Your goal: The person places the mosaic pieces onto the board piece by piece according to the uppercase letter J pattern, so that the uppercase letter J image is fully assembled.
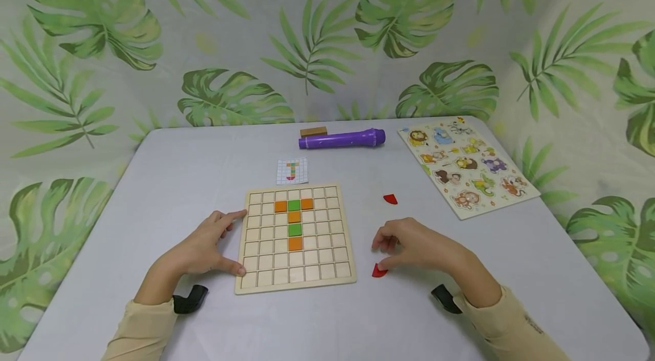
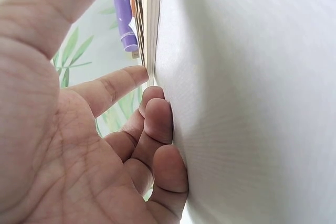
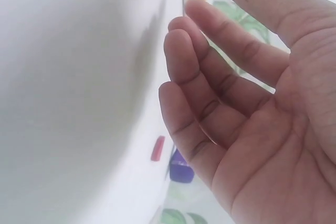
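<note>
A wooden grid board [image 1: 266,278] lies on the table with several orange and green square tiles set in it in a T shape. My left hand [image 1: 207,244] steadies its left edge, index fingertip at the upper part and thumb near the lower corner. In the left wrist view, the index finger [image 2: 113,88] meets the board's side while the other fingers rest on the cloth. To the right of the board, my right hand [image 1: 409,241] touches a red quarter-round piece [image 1: 377,273] with the thumb; its other fingers are relaxed and apart from it. Another red piece [image 1: 390,199] lies farther back.
A small pattern card [image 1: 292,171] lies just behind the board. Farther back are a purple tube-shaped object [image 1: 340,139] and a brown block [image 1: 313,131]. An animal puzzle board [image 1: 468,165] lies at the back right. Leaf-patterned cloth hangs behind the table.
</note>
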`<state>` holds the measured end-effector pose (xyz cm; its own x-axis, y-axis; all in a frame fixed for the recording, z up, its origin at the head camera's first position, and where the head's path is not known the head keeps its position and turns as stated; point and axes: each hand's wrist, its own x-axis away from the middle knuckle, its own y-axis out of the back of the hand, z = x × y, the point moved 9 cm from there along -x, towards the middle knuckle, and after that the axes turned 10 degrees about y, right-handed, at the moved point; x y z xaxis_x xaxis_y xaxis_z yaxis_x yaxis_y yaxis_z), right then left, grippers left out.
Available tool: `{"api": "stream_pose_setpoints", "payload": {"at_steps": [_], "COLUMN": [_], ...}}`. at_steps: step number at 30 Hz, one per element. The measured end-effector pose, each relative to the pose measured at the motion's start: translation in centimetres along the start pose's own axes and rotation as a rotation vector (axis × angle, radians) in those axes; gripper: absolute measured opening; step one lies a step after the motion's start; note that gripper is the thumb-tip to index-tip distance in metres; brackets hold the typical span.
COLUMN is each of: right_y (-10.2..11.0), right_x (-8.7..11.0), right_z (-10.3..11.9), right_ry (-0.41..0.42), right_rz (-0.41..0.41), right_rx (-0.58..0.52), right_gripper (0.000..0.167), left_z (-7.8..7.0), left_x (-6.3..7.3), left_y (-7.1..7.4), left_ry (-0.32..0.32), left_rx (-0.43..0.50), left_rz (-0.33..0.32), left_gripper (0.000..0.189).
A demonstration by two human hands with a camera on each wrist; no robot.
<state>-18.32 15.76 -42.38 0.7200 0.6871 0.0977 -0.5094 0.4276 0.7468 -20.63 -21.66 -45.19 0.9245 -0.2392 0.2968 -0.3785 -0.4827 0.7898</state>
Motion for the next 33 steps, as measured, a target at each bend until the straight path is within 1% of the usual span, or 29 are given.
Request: {"api": "stream_pose_setpoints", "payload": {"at_steps": [3,10,20,33], "right_y": [-0.1,-0.7,-1.3,-1.3], "right_x": [0.5,1.2,1.3,1.3], "right_z": [0.0,-0.7,-0.6,-0.3], "right_ry": [0.008,-0.023,0.015,0.032], "right_rz": [-0.012,-0.014,-0.033,-0.04], "right_rx": [0.013,-0.018,-0.007,0.003], "right_gripper": [0.028,0.029,0.031,0.018], "left_z": [0.0,-0.1,0.0,0.0], "left_x": [0.1,0.1,0.1,0.1], "left_y": [0.0,0.0,0.0,0.0], "left_ry": [0.001,0.01,0.009,-0.004], "left_rx": [0.004,0.011,0.007,0.003], "left_rz": [0.0,0.005,0.003,0.001], "left_gripper": [0.129,0.129,0.128,0.128]}}
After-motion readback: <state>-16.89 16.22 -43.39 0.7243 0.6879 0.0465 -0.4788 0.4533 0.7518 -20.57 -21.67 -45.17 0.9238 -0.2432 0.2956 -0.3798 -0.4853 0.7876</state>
